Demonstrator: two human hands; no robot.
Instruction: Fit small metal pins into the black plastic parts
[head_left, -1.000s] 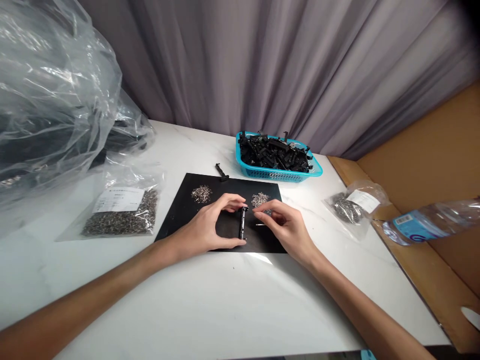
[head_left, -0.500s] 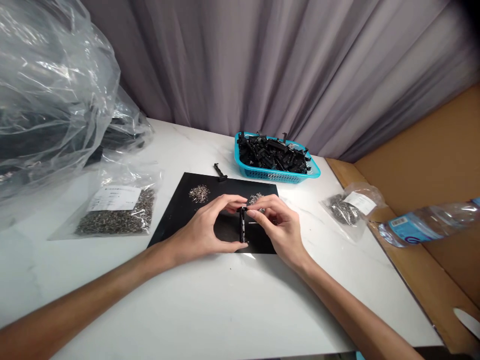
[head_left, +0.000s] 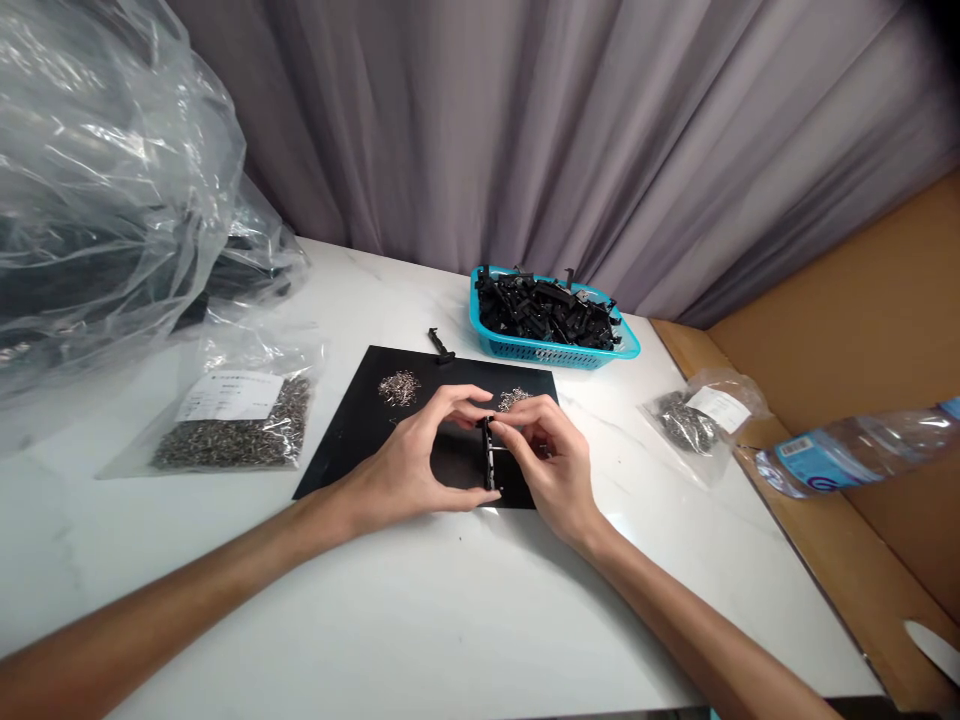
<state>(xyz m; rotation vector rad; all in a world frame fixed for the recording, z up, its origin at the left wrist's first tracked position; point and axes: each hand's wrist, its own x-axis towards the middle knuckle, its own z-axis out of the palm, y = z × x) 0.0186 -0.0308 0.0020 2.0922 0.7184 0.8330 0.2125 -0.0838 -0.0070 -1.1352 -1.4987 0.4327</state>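
Observation:
A narrow black plastic part [head_left: 489,455] stands on end over the dark mat, gripped between the thumb and fingers of my left hand [head_left: 405,450]. Its thumb is at the lower end, the fingers at the top. My right hand [head_left: 551,460] is closed, with thumb and forefinger pinched at the part's upper end; whatever sits between those fingertips is too small to make out. A thin pale rod [head_left: 500,448] juts from beneath the right fingers toward the part. On the black mat [head_left: 352,410] are two heaps of small metal pieces, a left pile [head_left: 399,388] and a right pile [head_left: 514,399].
Behind the mat lies another black part [head_left: 441,346], beside a blue basket [head_left: 555,352] full of similar parts. Bags of small metal pieces rest left [head_left: 232,425] and right [head_left: 694,420]. A plastic bottle [head_left: 832,455] lies at right; large clear plastic [head_left: 120,180] fills the left.
My right hand has shifted slightly left and its fingers have closed in at the part's top. The black part has turned a little in my left hand, which keeps its grip.

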